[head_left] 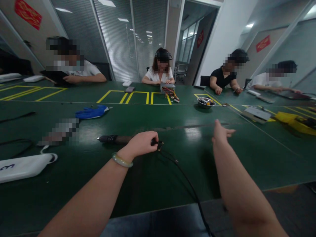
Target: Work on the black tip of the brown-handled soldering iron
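Note:
My left hand (143, 143) is closed, its fingers pinched round a small black piece (154, 142) with shiny metal bits at its end. A black cable (184, 173) runs from near those fingertips down over the table's front edge; whether it joins the piece I cannot tell. Just left of this hand, and partly behind it, lies a dark cylindrical power tool (111, 139) with its chuck pointing left. Off to the right, my right hand (220, 134) reaches out over the table, holding nothing, fingers stretched and one digit spread to the side.
On the green table (172, 191) lie a blue glove (91, 112), a white device (26, 167) and a metal bowl (206, 103) of small parts. A silver-grey panel (256, 114) and a yellow item (293, 121) lie at right. Several people sit along the far side.

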Demonstrator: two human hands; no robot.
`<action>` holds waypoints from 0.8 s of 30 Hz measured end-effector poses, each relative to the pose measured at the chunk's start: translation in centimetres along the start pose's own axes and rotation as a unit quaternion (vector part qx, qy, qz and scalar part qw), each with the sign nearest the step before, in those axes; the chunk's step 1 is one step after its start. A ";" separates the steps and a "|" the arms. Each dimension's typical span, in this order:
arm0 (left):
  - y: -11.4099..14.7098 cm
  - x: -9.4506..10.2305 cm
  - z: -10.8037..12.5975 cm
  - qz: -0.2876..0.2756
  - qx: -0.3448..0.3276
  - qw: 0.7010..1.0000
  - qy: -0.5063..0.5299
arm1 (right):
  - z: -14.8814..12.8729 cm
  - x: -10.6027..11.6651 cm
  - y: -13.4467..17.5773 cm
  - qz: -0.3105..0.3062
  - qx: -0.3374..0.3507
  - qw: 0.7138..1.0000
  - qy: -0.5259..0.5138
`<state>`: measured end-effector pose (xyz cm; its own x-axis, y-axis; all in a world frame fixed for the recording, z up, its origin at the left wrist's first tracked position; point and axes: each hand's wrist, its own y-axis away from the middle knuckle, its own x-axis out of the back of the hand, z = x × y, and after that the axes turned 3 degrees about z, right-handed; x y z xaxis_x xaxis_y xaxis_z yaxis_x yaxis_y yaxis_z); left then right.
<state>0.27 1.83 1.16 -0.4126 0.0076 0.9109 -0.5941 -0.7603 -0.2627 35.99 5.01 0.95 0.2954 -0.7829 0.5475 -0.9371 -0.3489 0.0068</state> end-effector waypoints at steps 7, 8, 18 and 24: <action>0.1 -0.1 -0.2 0.004 -0.007 1.000 -0.006 | 1.2 0.4 -4.5 0.126 -0.012 0.991 0.048; 0.1 -0.1 -0.2 0.006 -0.006 1.000 -0.007 | 0.9 0.0 -3.1 0.066 0.058 0.994 0.071; 0.1 0.2 0.3 0.003 0.007 1.000 -0.016 | 1.2 0.6 15.4 -0.598 0.435 0.655 0.153; 0.1 0.1 0.2 0.009 -0.003 1.000 -0.017 | 0.7 0.6 14.6 -0.661 0.361 0.646 0.123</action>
<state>0.27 1.63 1.25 -0.3995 -0.0281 0.9163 -0.5914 -0.7558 -0.2811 22.63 -0.88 0.81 0.6274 0.5198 0.5799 0.4615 -0.8480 0.2607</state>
